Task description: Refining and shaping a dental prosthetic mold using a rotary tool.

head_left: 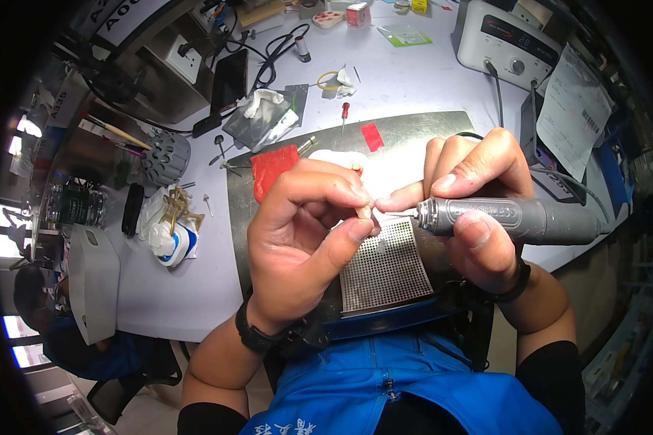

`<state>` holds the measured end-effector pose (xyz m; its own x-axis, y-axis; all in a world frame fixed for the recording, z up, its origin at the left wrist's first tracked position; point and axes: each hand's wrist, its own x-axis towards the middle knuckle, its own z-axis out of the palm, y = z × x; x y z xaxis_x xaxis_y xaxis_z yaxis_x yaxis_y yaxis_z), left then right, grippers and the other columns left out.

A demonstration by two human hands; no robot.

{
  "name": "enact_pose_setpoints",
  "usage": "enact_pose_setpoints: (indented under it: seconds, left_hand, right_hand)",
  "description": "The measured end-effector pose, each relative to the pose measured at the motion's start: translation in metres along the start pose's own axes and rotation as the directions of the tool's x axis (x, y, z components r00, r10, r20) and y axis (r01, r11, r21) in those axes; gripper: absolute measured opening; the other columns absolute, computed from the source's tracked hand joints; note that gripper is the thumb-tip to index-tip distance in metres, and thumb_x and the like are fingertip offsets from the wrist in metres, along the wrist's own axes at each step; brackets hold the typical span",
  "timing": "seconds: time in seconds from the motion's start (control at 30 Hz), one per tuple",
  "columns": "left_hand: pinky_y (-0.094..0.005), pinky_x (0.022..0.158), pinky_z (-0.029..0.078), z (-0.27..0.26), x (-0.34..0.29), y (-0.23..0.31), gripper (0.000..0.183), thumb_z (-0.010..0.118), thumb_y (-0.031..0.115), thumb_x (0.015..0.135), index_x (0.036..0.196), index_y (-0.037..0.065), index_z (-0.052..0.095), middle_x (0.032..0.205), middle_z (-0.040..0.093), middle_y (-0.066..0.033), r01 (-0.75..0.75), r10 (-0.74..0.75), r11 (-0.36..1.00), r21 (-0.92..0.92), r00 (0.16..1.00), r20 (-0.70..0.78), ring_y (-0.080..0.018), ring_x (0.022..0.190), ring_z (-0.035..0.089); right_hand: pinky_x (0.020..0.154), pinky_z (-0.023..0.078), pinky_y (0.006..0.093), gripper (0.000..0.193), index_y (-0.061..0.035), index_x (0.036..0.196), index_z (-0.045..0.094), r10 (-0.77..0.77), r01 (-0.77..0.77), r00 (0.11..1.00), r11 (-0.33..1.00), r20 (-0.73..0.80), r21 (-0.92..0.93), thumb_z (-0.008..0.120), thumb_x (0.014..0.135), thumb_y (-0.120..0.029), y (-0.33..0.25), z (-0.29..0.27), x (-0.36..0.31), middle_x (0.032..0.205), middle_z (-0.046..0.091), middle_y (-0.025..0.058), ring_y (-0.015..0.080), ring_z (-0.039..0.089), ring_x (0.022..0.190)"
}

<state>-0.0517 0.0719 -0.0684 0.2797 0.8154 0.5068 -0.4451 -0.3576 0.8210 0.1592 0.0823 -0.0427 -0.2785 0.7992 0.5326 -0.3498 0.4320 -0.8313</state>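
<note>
Between the thumb and fingertips of my left hand [297,217] is a small cream tooth-like piece [363,213], probably a dental crown. My right hand [486,170] is closed around a grey rotary handpiece [522,220], held nearly level. Its thin bur [399,213] points left at the piece; whether they touch I cannot tell. My right index finger reaches close to my left fingertips. Beneath both hands lies a perforated metal plate [384,272]. Just behind my left hand are a red sheet [272,168] and a whitish model [341,158], partly hidden.
A white control unit [511,47] stands at the back right beside paper sheets [577,109]. Leftward are plastic bags [272,129], a phone [229,80], a grey bur holder [167,158] and a blue-and-white object [175,246]. A red-handled tool [345,112] lies behind. Another person [33,297] sits far left.
</note>
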Motion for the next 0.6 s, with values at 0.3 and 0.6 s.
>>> enact_pose_setpoints:
  seconds: [0.3,0.6]
  left_hand:
    - [-0.0303,0.091,0.056,0.0006,-0.0006,0.0001,0.028,0.064,-0.01,0.093,0.119,-0.002,0.058,0.118,0.056,-0.0127,-0.03,0.038,0.988,0.154,0.998,-0.05,-0.0165,0.107,0.061]
    - [-0.0271,0.082,0.055,0.0,0.001,-0.0043,0.023,0.067,-0.004,0.095,0.116,-0.001,0.059,0.115,0.057,-0.0119,-0.01,0.027,0.989,0.149,0.993,-0.117,-0.0141,0.093,0.064]
  right_hand:
    - [0.081,0.059,0.0386,0.029,-0.0036,0.102,0.051,0.04,-0.036,0.998,0.996,0.048,-0.087,0.068,0.09,-0.023,-0.0023,0.0001,0.001,0.079,0.052,0.0086,0.0183,0.061,0.078]
    - [0.095,0.06,0.0516,0.029,-0.0026,0.101,0.05,0.088,-0.085,0.994,0.995,0.059,-0.055,0.068,0.09,-0.022,-0.0027,-0.0002,0.0013,0.08,0.048,0.0084,0.0146,0.046,0.074]
